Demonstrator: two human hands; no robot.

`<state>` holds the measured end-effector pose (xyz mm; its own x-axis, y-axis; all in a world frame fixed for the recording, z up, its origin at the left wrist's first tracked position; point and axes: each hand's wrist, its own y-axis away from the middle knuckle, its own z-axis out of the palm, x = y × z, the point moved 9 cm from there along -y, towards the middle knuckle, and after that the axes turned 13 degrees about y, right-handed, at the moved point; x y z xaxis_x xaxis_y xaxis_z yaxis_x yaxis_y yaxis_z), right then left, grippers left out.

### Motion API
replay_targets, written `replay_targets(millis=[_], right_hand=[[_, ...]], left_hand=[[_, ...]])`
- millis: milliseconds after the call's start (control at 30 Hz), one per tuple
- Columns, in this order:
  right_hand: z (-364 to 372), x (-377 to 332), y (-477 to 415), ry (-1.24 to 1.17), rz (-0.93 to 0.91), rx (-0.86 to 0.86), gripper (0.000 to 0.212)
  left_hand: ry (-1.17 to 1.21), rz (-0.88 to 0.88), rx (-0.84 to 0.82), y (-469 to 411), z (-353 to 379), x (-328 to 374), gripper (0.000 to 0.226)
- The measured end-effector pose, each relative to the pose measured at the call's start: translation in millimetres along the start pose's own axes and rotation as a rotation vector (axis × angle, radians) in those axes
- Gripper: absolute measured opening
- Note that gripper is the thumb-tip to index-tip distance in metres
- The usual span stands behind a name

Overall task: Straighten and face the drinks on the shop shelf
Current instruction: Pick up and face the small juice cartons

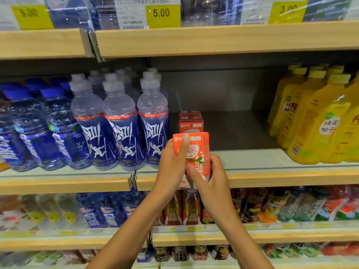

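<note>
Left hand (pixel 172 162) and right hand (pixel 211 171) both clasp the orange carton (pixel 196 150) at the shelf (pixel 252 158) edge; best set it upright, label forward, squarely before the matching cartons (pixel 191 123) at 12 o'clock.

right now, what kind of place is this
Most likely a supermarket or convenience store drinks aisle: price tags on the upper shelf, rows of blue bottles and yellow bottles, and a carton held by the left hand and right hand.
</note>
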<state>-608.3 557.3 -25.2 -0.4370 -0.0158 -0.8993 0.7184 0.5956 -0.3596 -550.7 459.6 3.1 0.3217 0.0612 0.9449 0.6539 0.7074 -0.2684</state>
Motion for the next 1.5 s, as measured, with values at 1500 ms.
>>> replay_targets(millis=[1500], right_hand=[[26.7,8.4,9.0,-0.247,0.087,-0.107,0.042]], left_hand=[[0.057,-0.092,-0.183,-23.6,-15.6,2.4,0.051]])
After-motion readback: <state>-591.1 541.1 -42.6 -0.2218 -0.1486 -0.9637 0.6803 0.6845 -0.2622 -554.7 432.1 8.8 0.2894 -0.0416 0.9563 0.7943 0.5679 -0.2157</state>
